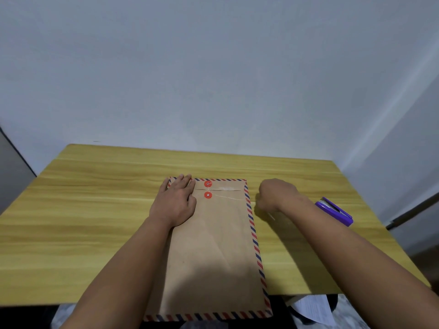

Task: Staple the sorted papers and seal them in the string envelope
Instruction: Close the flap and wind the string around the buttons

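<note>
Two red discs (pixel 208 189) sit one above the other near the far end of the string envelope (pixel 213 245), flap folded down between them, so I judge the papers are already inside and only the tie-off remains. No papers visible on the bench (pixel 95 210); something white shows below its near right edge, too unclear to identify.

My left hand (pixel 174 200) lies flat and spread, palm down, on the envelope's far left corner, fingers reaching the striped border. Purpose: pin the envelope so a pull on the string cannot drag it. My right hand (pixel 276 194) is curled closed just off the envelope's right edge, knuckles up. The string (pixel 228 197) runs from the lower disc rightward toward that fist; I take it the end is pinched there, but the pinch itself is hidden, so I cannot tell for certain.

The stapler (pixel 335 211), purple, lies apart to the right, beyond my right forearm, out of use.

Edges: the envelope's near end overhangs the bench's near edge toward me; its far end lies well short of the far edge. Open bench to the left and beyond the discs. Room to the right is tighter, with the stapler near the likely sweep of the winding hand.
</note>
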